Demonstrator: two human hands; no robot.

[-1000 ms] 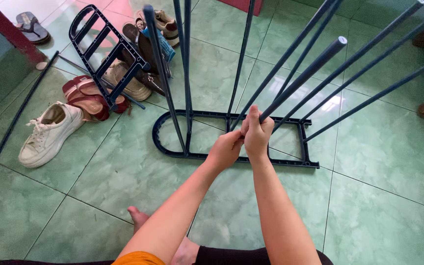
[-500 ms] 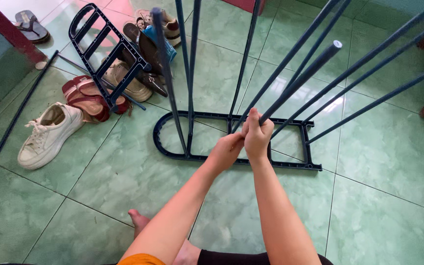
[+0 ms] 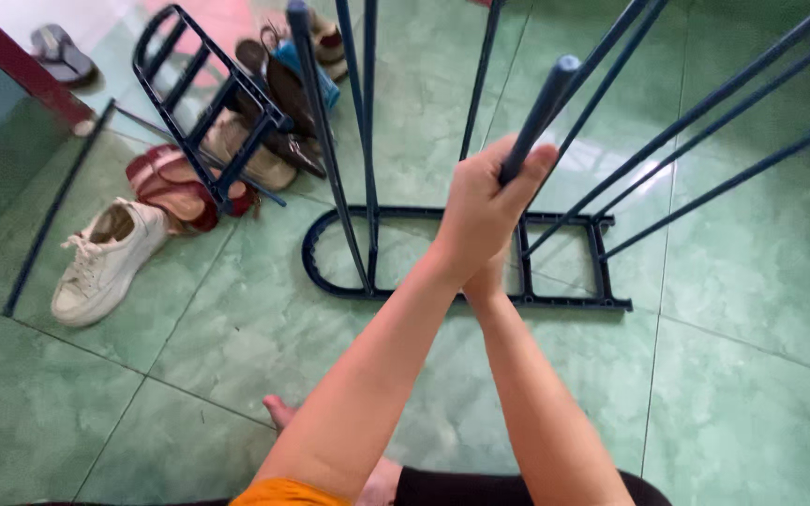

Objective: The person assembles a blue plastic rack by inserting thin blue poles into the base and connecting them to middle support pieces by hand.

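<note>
I have both hands on one dark blue rod [image 3: 544,108]. My left hand [image 3: 485,211] is uppermost, its fingers [image 3: 534,167] clamped around the shaft; the capped rod end stands just above them. My right hand [image 3: 487,281] sits directly below and mostly behind the left; I judge it closed on the same rod, though its fingers are hidden. Below both hands lies the blue plastic side frame [image 3: 466,298], flat on the green tiled floor [image 3: 752,412], with other rods standing in its sockets.

Procedure, as I judge it: keep the rod in line with its socket, press straight along its length, and avoid levering sideways against the neighbouring rods.
</note>
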